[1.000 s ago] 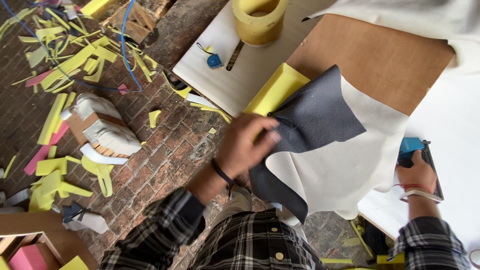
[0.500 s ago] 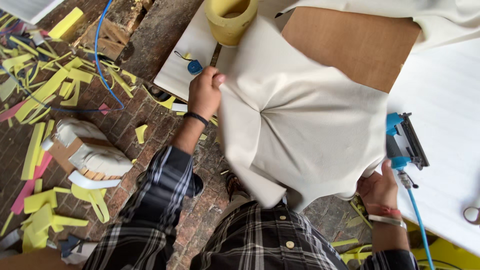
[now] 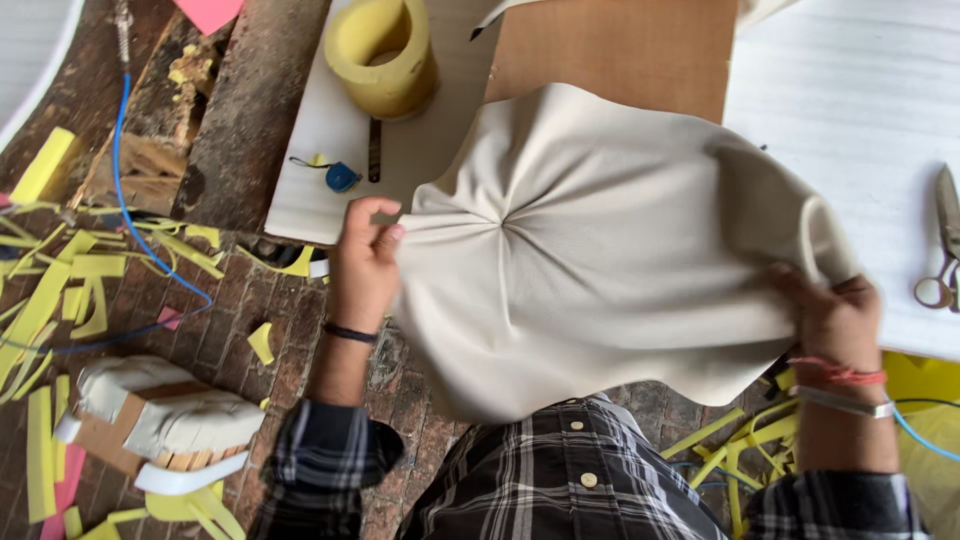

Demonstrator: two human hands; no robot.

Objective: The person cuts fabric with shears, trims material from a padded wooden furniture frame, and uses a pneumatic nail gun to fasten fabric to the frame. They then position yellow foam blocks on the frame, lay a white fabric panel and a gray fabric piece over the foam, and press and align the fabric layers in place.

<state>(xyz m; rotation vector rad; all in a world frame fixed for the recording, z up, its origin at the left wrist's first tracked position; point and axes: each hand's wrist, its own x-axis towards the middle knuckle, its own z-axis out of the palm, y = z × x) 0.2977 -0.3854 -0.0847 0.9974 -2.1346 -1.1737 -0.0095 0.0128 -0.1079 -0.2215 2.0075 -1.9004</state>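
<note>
While a cream fabric sheet [image 3: 610,250] is held taut above the lap, each grip is pinched on an edge: left hand [image 3: 365,265], right hand [image 3: 830,315]. Slippage is risked; nearby scissors [image 3: 945,245] could be snagged.

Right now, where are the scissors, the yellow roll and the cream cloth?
scissors [image 3: 945,245], head view, on the blades near the pivot.
yellow roll [image 3: 383,55], head view, on its front wall.
cream cloth [image 3: 600,250], head view, on the puckered middle.
</note>
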